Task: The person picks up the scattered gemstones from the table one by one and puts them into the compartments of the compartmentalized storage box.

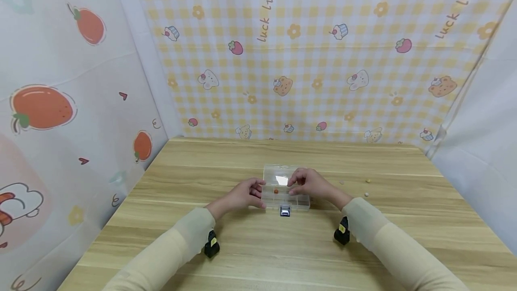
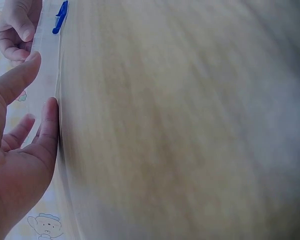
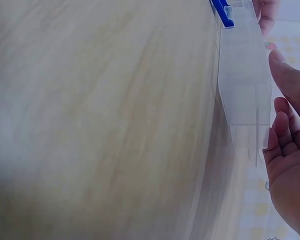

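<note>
A clear plastic compartment box [image 1: 291, 207] lies on the wooden table, its lid [image 1: 271, 174] raised at the back and a blue latch [image 1: 285, 211] at the front. One small orange piece [image 1: 276, 191] sits in a back left compartment. My left hand [image 1: 243, 194] is at the box's left end, fingers spread and fairly straight, a fingertip against its side in the left wrist view. Over the right part of the box is my right hand [image 1: 310, 183], its fingers bent and the thumb apart from them. Nothing shows between them, though the head view partly hides the fingertips.
Right of the box lie a yellowish bead [image 1: 368, 181], a whitish bead [image 1: 366, 194] and a pale small piece [image 1: 341, 182]. Patterned cloth [image 1: 307, 66] hangs behind the table, with another cloth [image 1: 81, 80] along the left side.
</note>
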Demonstrator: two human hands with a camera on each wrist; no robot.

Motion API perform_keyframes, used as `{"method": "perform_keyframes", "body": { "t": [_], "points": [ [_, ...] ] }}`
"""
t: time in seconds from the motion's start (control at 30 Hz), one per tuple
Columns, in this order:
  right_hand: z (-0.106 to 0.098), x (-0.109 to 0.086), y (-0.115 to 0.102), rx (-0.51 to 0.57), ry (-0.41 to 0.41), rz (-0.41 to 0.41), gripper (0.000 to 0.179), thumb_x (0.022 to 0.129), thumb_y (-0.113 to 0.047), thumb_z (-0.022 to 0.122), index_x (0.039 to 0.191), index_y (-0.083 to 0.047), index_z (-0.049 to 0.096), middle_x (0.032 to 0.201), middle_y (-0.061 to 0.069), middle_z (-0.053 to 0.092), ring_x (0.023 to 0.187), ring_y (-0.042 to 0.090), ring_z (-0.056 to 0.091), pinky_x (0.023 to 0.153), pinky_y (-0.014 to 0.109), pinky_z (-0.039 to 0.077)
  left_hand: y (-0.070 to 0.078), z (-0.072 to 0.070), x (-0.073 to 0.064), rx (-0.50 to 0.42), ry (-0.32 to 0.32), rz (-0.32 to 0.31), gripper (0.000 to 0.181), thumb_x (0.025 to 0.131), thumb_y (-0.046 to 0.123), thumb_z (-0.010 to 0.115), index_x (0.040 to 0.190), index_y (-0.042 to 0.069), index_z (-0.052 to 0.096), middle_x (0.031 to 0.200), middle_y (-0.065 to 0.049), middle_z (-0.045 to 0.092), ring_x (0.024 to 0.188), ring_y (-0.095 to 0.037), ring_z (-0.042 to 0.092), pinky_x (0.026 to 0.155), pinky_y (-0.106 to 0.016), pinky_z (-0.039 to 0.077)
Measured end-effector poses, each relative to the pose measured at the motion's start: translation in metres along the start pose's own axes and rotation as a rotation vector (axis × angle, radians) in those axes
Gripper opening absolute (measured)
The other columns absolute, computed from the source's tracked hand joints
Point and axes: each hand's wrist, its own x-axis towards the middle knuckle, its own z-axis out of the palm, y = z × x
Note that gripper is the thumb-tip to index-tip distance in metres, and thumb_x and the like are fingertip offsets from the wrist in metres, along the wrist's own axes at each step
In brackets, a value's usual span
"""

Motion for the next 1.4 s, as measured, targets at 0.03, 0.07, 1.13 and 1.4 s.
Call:
{"method": "perform_keyframes", "body": {
  "t": [0.03, 0.07, 1.13, 1.4],
  "points": [
    [0.000, 0.000, 0.000, -0.002, 0.001, -0.001, 0.015, 0.079, -0.011, 0.081, 0.092, -0.013, 0.074, 0.089, -0.001, 0.060, 0.079, 0.020, 0.048, 0.066, 0.027, 0.043, 0.000, 0.000, 0.000, -0.001, 0.001, 0.001, 0.067, 0.073, -0.001, 0.083, 0.132, -0.002, 0.051, 0.108, -0.012, 0.055, 0.094, -0.021, 0.056, 0.083, -0.031, 0.049],
    [0.000, 0.000, 0.000, -0.005, 0.002, 0.000, 0.015, 0.079, -0.012, 0.081, 0.092, -0.013, 0.074, 0.089, 0.000, 0.060, 0.079, 0.020, 0.048, 0.067, 0.027, 0.043, 0.000, 0.000, 0.000, -0.001, 0.002, 0.002, 0.067, 0.073, -0.001, 0.083, 0.132, -0.003, 0.051, 0.108, -0.012, 0.055, 0.094, -0.022, 0.056, 0.083, -0.031, 0.049],
    [-0.046, -0.049, 0.003, 0.038, 0.160, 0.063, 0.022, 0.081, -0.007, 0.078, 0.102, 0.000, 0.073, 0.098, 0.012, 0.064, 0.071, 0.018, 0.045, 0.059, 0.025, 0.038, 0.001, -0.001, 0.000, -0.016, 0.005, -0.007, 0.069, 0.072, -0.001, 0.083, 0.133, -0.003, 0.051, 0.112, -0.012, 0.054, 0.096, -0.021, 0.056, 0.084, -0.031, 0.049],
    [-0.062, -0.071, 0.003, 0.050, 0.215, 0.129, 0.029, 0.082, -0.012, 0.079, 0.105, 0.003, 0.071, 0.101, 0.014, 0.058, 0.075, 0.019, 0.046, 0.061, 0.026, 0.041, -0.001, 0.000, 0.000, -0.004, -0.005, -0.009, 0.070, 0.072, 0.001, 0.084, 0.133, -0.002, 0.050, 0.112, -0.009, 0.054, 0.096, -0.019, 0.056, 0.085, -0.031, 0.049]
  ]
}}
